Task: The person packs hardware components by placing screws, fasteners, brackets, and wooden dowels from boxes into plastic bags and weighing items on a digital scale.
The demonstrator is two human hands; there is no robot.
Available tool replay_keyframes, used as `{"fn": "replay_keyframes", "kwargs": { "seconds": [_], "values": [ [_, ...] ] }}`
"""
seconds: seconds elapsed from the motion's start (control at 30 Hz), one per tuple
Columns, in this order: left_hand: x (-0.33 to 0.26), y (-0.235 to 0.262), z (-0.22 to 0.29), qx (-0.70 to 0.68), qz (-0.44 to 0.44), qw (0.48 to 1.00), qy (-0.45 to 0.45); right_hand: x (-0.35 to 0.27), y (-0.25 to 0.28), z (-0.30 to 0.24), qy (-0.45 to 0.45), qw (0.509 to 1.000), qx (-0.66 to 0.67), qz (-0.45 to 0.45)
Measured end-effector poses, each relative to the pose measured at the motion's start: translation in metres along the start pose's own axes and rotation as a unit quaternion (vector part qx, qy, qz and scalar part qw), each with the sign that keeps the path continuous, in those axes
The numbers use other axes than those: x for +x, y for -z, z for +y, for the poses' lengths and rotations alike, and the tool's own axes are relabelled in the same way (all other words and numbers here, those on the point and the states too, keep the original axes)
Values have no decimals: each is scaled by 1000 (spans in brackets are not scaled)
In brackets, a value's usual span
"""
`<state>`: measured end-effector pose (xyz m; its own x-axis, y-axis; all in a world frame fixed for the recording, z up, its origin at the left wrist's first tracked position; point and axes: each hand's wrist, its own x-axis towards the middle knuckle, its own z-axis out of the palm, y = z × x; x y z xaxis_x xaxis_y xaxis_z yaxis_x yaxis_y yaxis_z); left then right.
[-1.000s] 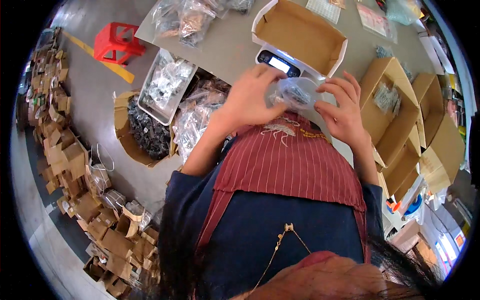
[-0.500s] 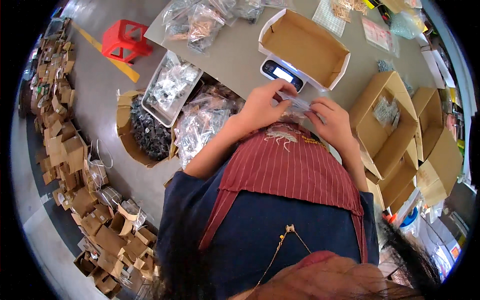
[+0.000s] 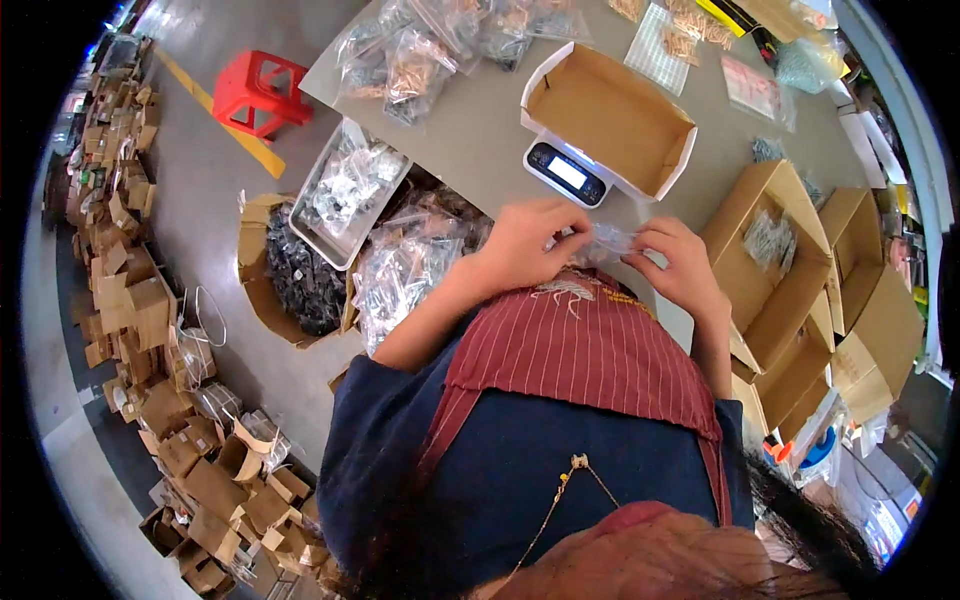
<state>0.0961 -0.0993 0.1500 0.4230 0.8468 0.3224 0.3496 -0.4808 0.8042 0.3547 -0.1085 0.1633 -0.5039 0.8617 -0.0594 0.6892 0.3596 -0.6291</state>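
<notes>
Pinching one clear plastic bag (image 3: 606,243) between left hand (image 3: 538,238) and right hand (image 3: 680,266), each grip closed on its edge, near our apron (image 3: 580,350), we should keep that edge taut; we count one digital scale (image 3: 567,174), one cardboard tray (image 3: 610,115), one red stool (image 3: 235,92).

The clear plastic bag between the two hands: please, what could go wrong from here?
The clear bag is held between the left hand and the right hand, so if one lets go it might slip and spill any contents. It also looks close to the apron, so if dropped it could miss the table. The scale sits just beyond the hands; a bump might shift the open cardboard tray that seems to rest on it.
</notes>
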Motion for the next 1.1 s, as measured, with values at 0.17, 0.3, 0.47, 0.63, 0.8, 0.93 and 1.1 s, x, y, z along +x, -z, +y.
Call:
{"fn": "replay_keyframes", "kwargs": {
  "seconds": [0.17,0.3,0.47,0.63,0.8,0.93,1.1],
  "values": [
    [-2,-3,10,-27,-28,997,60,5,-11,-12,92,987,101,86],
    [1,-4,13,-45,-28,994,95,8,-22,-14,100,982,91,130],
    [1,-6,12,30,34,999,-28,10,-22,-33,19,975,180,128],
    [-2,-6,12,50,43,997,-46,16,-28,-33,84,981,137,108],
    [-5,-6,5,39,45,998,-34,21,-29,-38,89,984,129,90],
    [-14,-8,2,4,78,996,-51,23,-36,-36,93,988,110,62],
    [-25,0,-9,14,78,997,-27,29,-38,-38,96,992,75,42]
  ]
}}
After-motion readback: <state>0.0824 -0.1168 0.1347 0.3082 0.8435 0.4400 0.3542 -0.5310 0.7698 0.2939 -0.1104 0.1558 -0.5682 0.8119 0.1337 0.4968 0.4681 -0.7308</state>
